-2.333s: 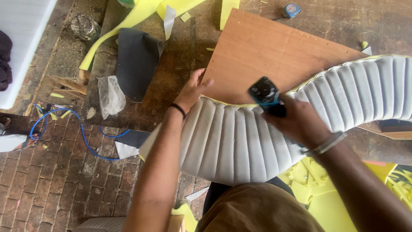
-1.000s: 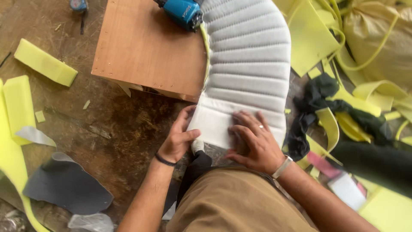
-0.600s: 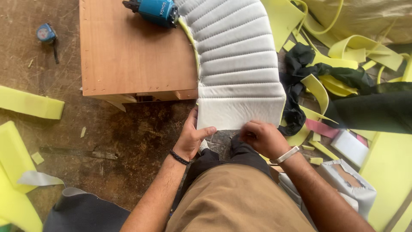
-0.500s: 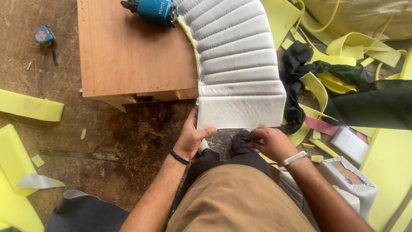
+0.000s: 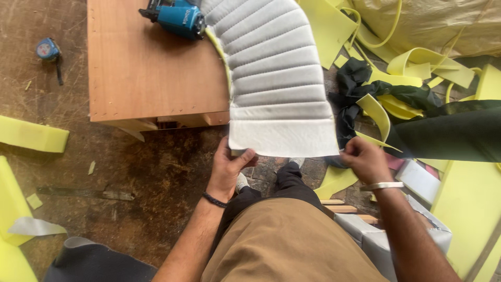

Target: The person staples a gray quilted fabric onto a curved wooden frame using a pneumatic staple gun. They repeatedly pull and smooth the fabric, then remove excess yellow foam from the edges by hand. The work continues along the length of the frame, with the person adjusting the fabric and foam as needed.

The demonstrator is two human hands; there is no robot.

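I am gripping the near edge of a white ribbed upholstery panel [image 5: 279, 89] with both hands: my left hand [image 5: 228, 169] is pinching its left corner, thumb on top, fingers [image 5: 233, 153] curled beneath, and my right hand [image 5: 365, 159] is closing on its right corner. The panel is draping off a wooden worktop [image 5: 146, 68], beside a blue power tool [image 5: 180, 18]. Yellow foam scraps [image 5: 417, 62] are lying around on the floor

The padded cover [image 5: 276, 78] I grip is matt, ribbed white leatherette; the table [image 5: 141, 68] is smooth brown wood; the stapler [image 5: 180, 18] glossy blue plastic.
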